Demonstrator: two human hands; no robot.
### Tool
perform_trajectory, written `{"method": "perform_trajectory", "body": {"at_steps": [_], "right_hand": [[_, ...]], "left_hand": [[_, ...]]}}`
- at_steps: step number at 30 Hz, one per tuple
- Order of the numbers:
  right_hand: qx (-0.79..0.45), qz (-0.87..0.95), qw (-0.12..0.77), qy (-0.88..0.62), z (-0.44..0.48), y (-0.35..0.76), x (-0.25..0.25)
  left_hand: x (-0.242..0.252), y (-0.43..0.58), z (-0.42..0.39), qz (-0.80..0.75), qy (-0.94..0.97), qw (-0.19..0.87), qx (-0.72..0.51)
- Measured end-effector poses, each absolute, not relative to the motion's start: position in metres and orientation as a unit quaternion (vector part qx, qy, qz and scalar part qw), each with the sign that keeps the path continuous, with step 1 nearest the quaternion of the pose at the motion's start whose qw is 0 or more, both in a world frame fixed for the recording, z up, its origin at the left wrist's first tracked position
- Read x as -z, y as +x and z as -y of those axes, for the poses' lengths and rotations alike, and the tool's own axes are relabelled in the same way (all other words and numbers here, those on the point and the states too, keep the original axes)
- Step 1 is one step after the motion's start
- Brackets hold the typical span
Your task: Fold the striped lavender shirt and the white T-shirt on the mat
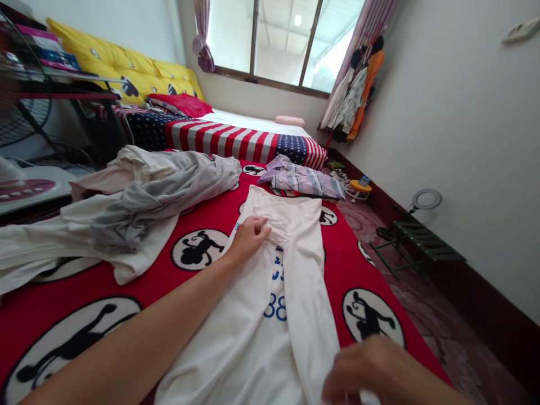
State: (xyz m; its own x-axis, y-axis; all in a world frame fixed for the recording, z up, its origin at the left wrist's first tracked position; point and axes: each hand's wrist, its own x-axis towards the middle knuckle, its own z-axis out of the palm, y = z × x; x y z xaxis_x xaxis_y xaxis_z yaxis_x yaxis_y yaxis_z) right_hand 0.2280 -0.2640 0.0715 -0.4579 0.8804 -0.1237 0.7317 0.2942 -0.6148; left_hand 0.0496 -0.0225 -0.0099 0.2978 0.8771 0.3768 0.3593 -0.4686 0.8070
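Note:
A white garment (310, 281) with blue lettering and the number 88 lies lengthwise in front of me, its far end pointing to the window. Two long strips of its cloth run toward me, with the print showing between them. My left hand (252, 233) rests on its upper left part, fingers bent and closed on the cloth. Low at the right, my right hand (371, 368) is blurred beside the garment's near right edge; its fingers curl downward, and whether they grip cloth is unclear. Under the garment is a red blanket (202, 298) with black monkey figures in white ovals.
Loose grey and white clothes (164, 197) lie heaped at the left. A folded plaid shirt (307, 180) sits beyond the garment. A fan (25, 84) stands far left, a green folding stool (422, 242) on the floor at right. A flag-patterned bed (228, 140) is under the window.

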Motion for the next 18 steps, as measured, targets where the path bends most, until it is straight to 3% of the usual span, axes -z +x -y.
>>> {"method": "perform_trajectory", "body": {"at_steps": [5, 8, 18], "right_hand": [[-0.154, 0.66, 0.301, -0.67, 0.139, 0.284, -0.065], [-0.12, 0.539, 0.353, -0.755, 0.065, 0.318, -0.041], [-0.026, 0.473, 0.311, -0.824, -0.038, 0.346, -0.032]], "left_hand": [[0.01, 0.052, 0.026, -0.404, 0.758, 0.301, -0.414], [0.011, 0.052, 0.027, -0.4, 0.755, 0.308, -0.418], [0.01, 0.053, 0.026, -0.396, 0.759, 0.279, -0.434]]}}
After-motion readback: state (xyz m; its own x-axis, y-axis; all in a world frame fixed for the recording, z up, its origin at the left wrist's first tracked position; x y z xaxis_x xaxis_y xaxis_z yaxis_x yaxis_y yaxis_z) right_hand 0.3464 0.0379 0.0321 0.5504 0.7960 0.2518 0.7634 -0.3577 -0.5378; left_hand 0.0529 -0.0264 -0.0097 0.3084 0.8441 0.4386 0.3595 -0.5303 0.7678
